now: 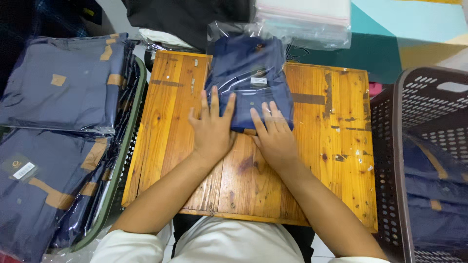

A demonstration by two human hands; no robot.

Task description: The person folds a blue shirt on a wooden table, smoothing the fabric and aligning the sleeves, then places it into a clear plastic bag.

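Note:
A folded navy garment in a clear plastic bag [249, 73] lies on the small wooden table [331, 146], its far end hanging over the back edge. My left hand [213, 129] rests flat on the bag's near left corner, fingers spread. My right hand [274, 135] presses flat on the near right edge, fingers together and pointing away from me. Neither hand grips anything; both palms lie on the plastic and the table.
Stacks of bagged navy garments [63, 83] fill a green-rimmed basket [127, 141] on the left. A dark brown perforated basket [390, 160] on the right holds more navy garments. A pile of empty clear bags [304, 22] sits behind the table.

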